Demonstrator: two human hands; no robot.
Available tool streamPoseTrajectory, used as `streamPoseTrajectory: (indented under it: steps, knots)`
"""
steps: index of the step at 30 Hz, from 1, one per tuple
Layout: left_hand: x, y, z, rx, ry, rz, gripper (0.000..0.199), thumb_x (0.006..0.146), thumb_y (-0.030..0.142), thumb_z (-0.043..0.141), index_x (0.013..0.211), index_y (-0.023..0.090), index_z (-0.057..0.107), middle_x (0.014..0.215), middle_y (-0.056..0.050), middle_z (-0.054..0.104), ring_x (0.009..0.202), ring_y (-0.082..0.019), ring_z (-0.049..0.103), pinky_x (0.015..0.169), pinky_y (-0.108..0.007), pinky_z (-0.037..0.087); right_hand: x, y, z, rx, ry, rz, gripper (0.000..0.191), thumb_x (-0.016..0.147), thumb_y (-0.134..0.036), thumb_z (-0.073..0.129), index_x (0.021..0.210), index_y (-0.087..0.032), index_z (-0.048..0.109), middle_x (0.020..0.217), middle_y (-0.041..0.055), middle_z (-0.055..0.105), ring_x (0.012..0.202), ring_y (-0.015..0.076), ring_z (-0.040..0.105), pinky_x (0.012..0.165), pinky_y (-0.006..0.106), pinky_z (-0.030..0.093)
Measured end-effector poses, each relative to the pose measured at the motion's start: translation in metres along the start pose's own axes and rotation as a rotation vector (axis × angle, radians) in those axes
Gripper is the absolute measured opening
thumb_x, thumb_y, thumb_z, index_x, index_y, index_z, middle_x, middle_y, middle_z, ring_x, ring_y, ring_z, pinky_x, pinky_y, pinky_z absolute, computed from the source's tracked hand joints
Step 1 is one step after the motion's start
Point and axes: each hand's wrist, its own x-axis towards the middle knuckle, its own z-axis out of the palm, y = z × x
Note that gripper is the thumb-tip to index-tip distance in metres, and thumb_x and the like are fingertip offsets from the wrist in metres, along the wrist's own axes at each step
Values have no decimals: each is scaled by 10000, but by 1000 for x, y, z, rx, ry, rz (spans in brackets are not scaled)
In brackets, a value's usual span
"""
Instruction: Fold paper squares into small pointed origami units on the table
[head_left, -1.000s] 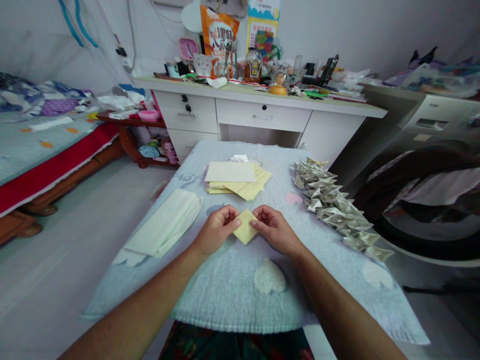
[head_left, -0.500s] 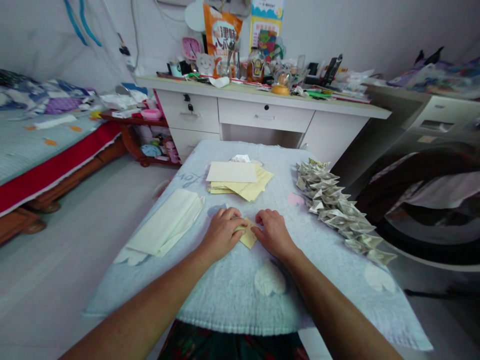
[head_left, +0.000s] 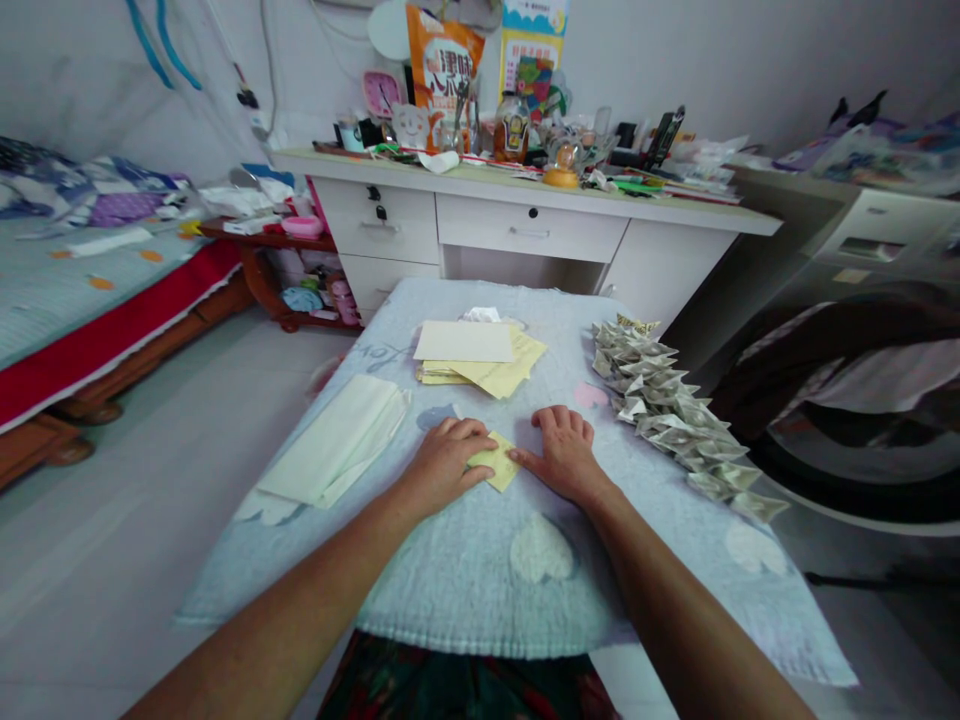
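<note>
A small folded yellow paper [head_left: 502,463] lies on the cloth-covered table [head_left: 465,570]. My left hand [head_left: 451,462] has its thumb and fingers on the left part of this paper, gripping it. My right hand [head_left: 564,452] rests on the cloth to the right, fingers apart, with its thumb tip at the paper's right edge. Beyond my hands lies a stack of yellow sheets [head_left: 506,375] with a paler sheet [head_left: 463,341] on top. Folded pale green paper [head_left: 337,445] is to the left of my left hand.
Folded paper pieces joined in rows [head_left: 667,410] lie along the table's right side. A crumpled white tissue [head_left: 481,314] is behind the stack. A white desk [head_left: 532,225] with clutter stands beyond, a bed at left, a washing machine [head_left: 870,240] at right.
My right hand has moved a little right and its fingers have spread off the paper. The small paper now shows more of its surface. My left hand has stayed nearly in place.
</note>
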Motion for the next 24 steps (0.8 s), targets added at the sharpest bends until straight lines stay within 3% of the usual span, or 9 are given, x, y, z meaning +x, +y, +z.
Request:
streamPoseTrajectory:
  steps: [8,12,16,24]
  knots:
    - [1,0,-1,-18,-11,-12,329,770,305,691,1092,245,668,1130,-53,596,1038,-247,504,931,-399,393,2,4,-7,-15,-22,4,358,815,-466,618,1054,-213,532,1087,103,524,992,279,450,837,412,330]
    - [1,-1,0,-22,-6,0,340,761,283,695,1098,252,664,1122,-45,592,1037,-242,498,932,-393,392,-4,-8,-15,24,-9,-117,268,831,-393,612,1015,-210,545,1105,98,509,1009,265,435,841,389,342]
    - [1,-1,-1,-33,-13,-3,346,761,269,683,1106,246,658,1119,-46,585,1029,-238,492,925,-391,394,-12,-19,-15,49,-83,-221,347,815,-492,605,1011,-212,543,1047,86,514,967,256,445,816,381,353]
    - [-1,-4,-6,-64,-62,-36,375,812,176,567,1156,302,645,1182,-40,568,1086,-244,464,964,-429,365,-18,-22,-11,20,-101,-192,621,701,-718,584,1021,-187,534,1035,108,518,955,285,460,801,415,351]
